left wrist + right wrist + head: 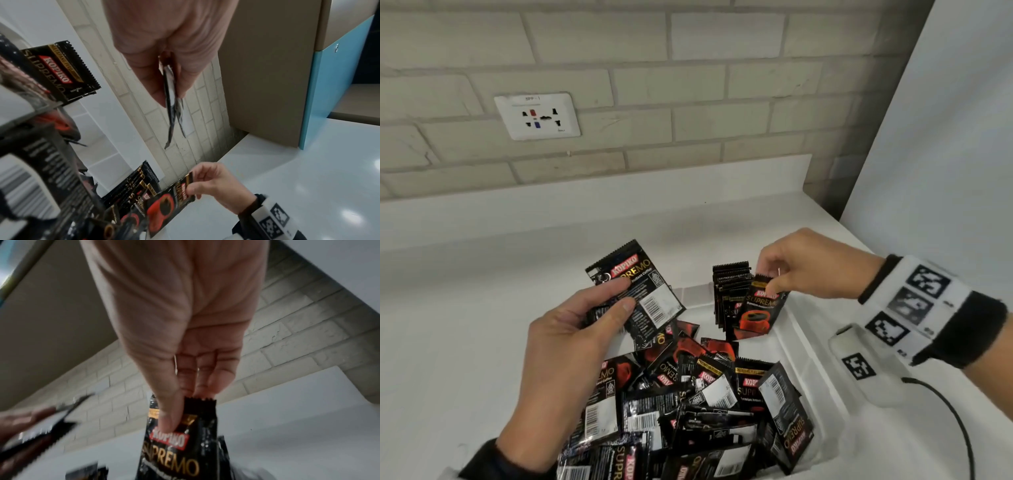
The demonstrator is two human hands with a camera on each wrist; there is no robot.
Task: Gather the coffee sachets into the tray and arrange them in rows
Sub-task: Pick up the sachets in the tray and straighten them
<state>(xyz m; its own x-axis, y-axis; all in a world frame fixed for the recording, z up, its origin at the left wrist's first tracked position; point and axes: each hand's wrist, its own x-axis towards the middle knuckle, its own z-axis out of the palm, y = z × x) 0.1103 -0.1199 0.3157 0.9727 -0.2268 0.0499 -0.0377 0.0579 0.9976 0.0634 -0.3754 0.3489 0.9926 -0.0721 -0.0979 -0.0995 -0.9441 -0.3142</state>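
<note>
White tray [803, 346] sits on the white tabletop [465, 308] against a brick wall with a socket plate [537, 115].

Left hand [571, 337]: fingers and thumb curled round a small fan of black sachets [645, 298], barcode side up, held above the tray's left part. The left wrist view shows at least two sachets [173, 104] edge-on in that pinch.

Right hand [808, 265]: thumb and fingertips pinch the top seam of a single sachet [760, 310], printed face toward the camera, hanging upright. It is touching or just beside the standing row of sachets [729, 291] at the tray's far end; which, cannot tell.

Loose pile of sachets [705, 404] fills the tray's near part, jumbled, some face up, some barcode up, overlapping.

Right wrist carries a white band with black square markers [914, 305].
</note>
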